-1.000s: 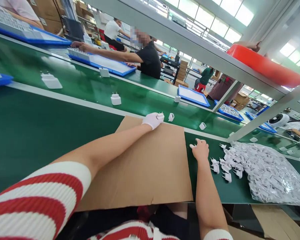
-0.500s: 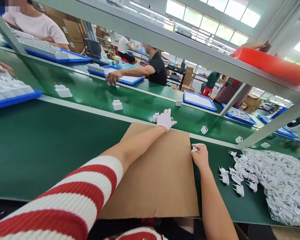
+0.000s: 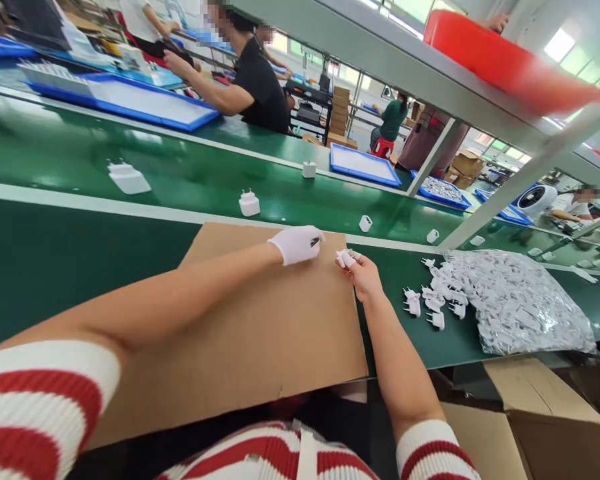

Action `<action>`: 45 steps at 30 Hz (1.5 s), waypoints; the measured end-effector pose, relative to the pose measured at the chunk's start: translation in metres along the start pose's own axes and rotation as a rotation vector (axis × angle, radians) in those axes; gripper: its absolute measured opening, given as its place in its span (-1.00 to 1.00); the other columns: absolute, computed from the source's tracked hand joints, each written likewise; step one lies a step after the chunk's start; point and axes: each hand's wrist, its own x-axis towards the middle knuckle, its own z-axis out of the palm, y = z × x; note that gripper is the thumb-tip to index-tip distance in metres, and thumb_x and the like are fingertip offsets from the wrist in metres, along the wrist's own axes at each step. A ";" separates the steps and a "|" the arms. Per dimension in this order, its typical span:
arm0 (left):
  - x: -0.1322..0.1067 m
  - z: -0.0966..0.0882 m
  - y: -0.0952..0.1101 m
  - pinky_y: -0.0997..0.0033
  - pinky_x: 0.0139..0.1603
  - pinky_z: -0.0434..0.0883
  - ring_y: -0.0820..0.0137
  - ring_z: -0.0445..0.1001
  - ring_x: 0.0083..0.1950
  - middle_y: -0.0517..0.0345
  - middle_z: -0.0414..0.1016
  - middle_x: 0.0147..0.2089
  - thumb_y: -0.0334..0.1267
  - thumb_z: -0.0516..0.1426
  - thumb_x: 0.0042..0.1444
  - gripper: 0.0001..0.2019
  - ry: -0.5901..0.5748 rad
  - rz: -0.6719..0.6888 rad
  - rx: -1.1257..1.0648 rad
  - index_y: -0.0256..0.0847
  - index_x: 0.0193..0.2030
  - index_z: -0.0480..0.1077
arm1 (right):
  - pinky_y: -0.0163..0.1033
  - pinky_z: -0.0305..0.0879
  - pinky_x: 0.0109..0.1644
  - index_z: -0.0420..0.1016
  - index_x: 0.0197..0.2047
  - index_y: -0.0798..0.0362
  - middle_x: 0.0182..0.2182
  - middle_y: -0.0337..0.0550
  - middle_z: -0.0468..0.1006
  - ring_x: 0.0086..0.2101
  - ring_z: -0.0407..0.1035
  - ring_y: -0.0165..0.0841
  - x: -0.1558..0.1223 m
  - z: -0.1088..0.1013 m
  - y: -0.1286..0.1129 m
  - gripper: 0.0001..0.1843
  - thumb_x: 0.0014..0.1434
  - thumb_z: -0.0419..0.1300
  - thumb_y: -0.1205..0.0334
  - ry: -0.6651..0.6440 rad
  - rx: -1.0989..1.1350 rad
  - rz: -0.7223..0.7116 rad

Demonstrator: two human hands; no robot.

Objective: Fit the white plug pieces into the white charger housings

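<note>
My left hand point(image 3: 296, 245), in a white glove, is closed around a white charger housing point(image 3: 315, 243); only its dark opening shows past the fingers. It hovers over the far part of a brown cardboard sheet point(image 3: 280, 320). Just to the right, my right hand point(image 3: 364, 275) pinches a small white plug piece point(image 3: 346, 258) at the sheet's right edge, with white covers on some fingertips. The two hands are close together but apart. Several similar loose plug pieces point(image 3: 436, 320) lie on the green bench to the right, beside a clear plastic bag point(image 3: 535, 307) full of them.
Beyond a pale rail, a green belt point(image 3: 190, 180) carries white chargers point(image 3: 250, 203). Blue-rimmed trays point(image 3: 365, 165) stand along its far side, where a person in black point(image 3: 263, 87) sits. A slanted metal post point(image 3: 473, 200) and a red basin point(image 3: 500, 60) are at upper right; cardboard boxes point(image 3: 555, 427) are below.
My left hand has drawn back from the belt with a charger housing in it. My right hand has come up beside it with the plug piece. The view has turned right.
</note>
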 end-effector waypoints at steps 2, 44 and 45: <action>-0.031 0.006 0.011 0.26 0.22 0.51 0.12 0.65 0.13 0.09 0.70 0.13 -0.15 0.19 0.21 -0.60 -0.059 0.019 0.003 -0.01 0.17 0.64 | -0.21 0.58 -0.11 0.68 -0.15 0.06 -0.13 -0.03 0.76 -0.17 0.65 -0.26 -0.003 0.002 -0.001 -0.51 -0.14 0.64 0.09 -0.046 0.022 0.031; -0.089 0.014 0.029 0.18 0.02 0.50 -0.01 0.65 0.09 -0.09 0.64 0.07 0.08 0.05 0.40 -0.63 -0.039 -0.098 0.196 -0.09 0.04 0.53 | -0.28 0.39 0.07 0.66 -0.08 -0.09 -0.06 -0.26 0.73 -0.02 0.54 -0.27 -0.043 0.047 0.002 -0.67 0.24 0.16 0.45 -0.095 -1.153 -0.478; -0.088 0.013 0.028 0.15 0.01 0.50 -0.04 0.65 0.09 -0.11 0.64 0.07 0.08 0.03 0.41 -0.62 -0.045 -0.089 0.205 -0.10 0.03 0.53 | -0.28 0.39 0.08 0.67 -0.04 -0.10 -0.04 -0.27 0.74 0.00 0.55 -0.26 -0.046 0.049 0.000 -0.65 0.25 0.16 0.45 -0.078 -1.144 -0.460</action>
